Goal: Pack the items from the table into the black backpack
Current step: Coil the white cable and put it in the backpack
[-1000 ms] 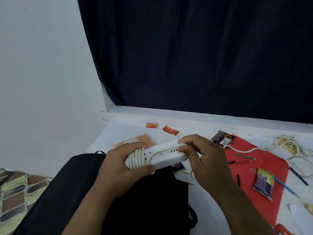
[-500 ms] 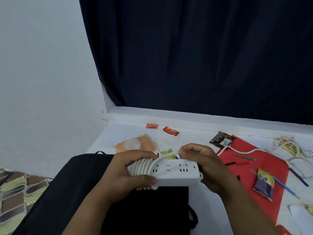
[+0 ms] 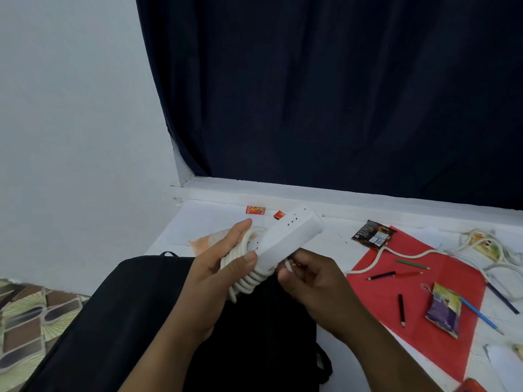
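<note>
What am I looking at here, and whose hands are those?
No machine: one camera worn on a person's head looks down at their own bare hands. The left hand grips a white power strip with its cord coiled round it; the right hand pinches the cord's end. Beneath them lies the black backpack to be packed. On the white table wait a red sheet, coloured pencils, snack packets and another white cable.
</note>
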The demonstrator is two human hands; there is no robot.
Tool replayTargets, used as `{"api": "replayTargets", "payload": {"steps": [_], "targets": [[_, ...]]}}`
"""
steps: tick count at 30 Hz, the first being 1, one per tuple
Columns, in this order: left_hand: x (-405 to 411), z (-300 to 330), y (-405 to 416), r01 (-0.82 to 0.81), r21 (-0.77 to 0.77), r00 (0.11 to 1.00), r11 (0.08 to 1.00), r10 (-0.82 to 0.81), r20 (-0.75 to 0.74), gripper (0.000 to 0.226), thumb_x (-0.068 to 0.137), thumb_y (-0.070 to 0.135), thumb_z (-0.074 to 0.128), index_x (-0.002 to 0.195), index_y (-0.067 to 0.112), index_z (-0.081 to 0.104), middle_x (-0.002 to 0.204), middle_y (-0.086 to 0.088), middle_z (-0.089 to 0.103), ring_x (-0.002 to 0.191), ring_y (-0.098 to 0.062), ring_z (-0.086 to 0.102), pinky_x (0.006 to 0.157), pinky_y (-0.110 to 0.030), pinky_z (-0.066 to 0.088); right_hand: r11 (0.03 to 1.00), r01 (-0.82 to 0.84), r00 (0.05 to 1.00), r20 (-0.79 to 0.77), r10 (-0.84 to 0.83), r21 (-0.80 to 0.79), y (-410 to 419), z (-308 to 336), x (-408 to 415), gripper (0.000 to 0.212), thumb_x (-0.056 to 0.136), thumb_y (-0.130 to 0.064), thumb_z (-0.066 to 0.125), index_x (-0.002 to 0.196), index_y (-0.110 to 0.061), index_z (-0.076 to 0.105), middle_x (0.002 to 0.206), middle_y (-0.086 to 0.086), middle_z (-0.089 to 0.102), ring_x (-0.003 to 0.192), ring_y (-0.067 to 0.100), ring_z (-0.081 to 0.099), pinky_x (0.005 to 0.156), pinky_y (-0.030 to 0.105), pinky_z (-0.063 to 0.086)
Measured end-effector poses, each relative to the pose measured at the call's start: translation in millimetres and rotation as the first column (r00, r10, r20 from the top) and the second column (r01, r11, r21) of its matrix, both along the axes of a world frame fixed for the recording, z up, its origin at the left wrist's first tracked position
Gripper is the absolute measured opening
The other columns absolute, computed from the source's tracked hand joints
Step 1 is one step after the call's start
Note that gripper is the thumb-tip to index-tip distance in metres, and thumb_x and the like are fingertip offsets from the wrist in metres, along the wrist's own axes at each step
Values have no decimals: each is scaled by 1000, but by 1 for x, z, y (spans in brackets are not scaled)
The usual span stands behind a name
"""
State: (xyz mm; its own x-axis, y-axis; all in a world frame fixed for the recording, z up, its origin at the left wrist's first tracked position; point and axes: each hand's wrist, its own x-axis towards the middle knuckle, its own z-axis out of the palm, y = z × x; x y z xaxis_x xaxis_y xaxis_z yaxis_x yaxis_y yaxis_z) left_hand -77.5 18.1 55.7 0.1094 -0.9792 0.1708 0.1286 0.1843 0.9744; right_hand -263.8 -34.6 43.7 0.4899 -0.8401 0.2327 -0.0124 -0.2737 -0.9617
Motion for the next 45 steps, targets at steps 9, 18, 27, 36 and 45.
{"api": "replayTargets", "payload": {"steps": [9,18,27,36,45], "targets": [[-4,-4,-2,17,29,998,999,-18,54,59,75,49,72,126,20,64,126,-6,66,108,-21,67,82,-28,56,947,132,964,-183,-191,-292,8,-5,7,46,90,-69,45,99,-31,71,83,-12,71,79,7,66,66,18,48],[11,-2,-1,210,113,971,971,-221,87,63,67,61,84,114,30,57,105,-17,68,84,-25,65,69,-34,54,925,152,963,-159,-219,-348,11,-7,4,21,98,-40,55,91,-30,72,84,-18,72,81,5,67,66,20,48],[3,-5,-6,107,89,983,990,-119,139,35,85,49,67,109,24,71,96,-5,71,81,-18,66,69,-27,52,927,156,959,-174,-225,-341,7,-18,5,19,96,-31,56,96,-23,73,87,-14,73,85,6,68,73,24,53],[-3,-8,-8,-169,45,972,985,159,173,22,88,43,62,98,26,71,88,-11,70,66,-21,64,54,-35,52,917,225,929,-211,-304,-328,5,-11,-4,16,87,-39,73,103,-39,75,93,-24,73,88,0,68,76,15,51],[6,-7,-11,-387,56,919,920,381,99,30,88,53,69,102,26,68,75,0,66,59,-15,60,48,-28,48,902,218,902,-277,-332,-372,-8,-24,-20,13,97,-19,62,102,-28,69,93,-15,68,93,9,64,78,28,53]]}}
